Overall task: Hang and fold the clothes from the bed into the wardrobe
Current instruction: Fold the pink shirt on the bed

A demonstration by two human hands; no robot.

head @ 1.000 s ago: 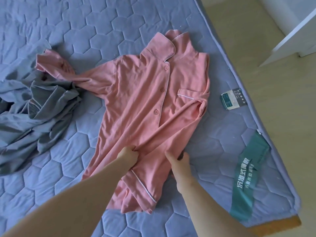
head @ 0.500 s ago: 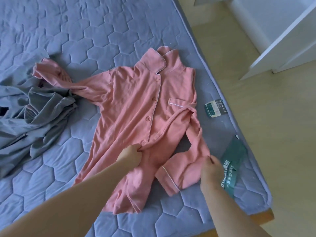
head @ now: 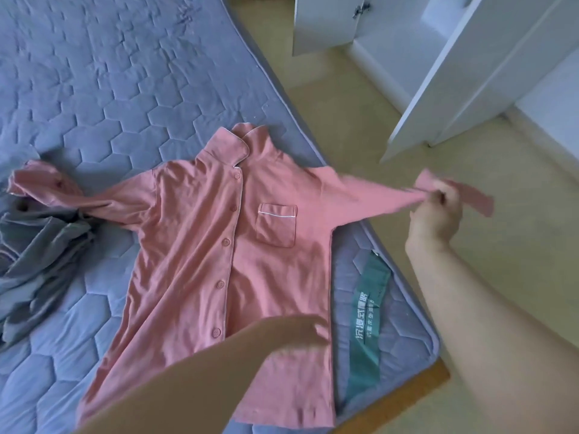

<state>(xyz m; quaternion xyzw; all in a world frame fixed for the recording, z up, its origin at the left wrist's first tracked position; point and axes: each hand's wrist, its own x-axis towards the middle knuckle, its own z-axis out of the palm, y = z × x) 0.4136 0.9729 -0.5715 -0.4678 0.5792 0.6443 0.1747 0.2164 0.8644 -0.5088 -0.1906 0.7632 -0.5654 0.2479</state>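
Right hand (head: 436, 211) pinching soft pink sleeve (head: 376, 195)

Open quilted bed (head: 125, 89) beyond, grey clothes (head: 37, 252) (heaped) left

— What kind of room? 
— Home bedroom. Quilted blue mattress (head: 125, 89), white wardrobe (head: 470, 73) with doors open, pale floor (head: 360, 120). 
— Anything else? 
— Pink pyjama shirt (head: 203, 245), grey clothes (head: 37, 252) heaped on the bed.

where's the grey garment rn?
In the head view the grey garment lies crumpled at the far left edge of the bed, beside the pink shirt, whose sleeve end lies at its upper edge.
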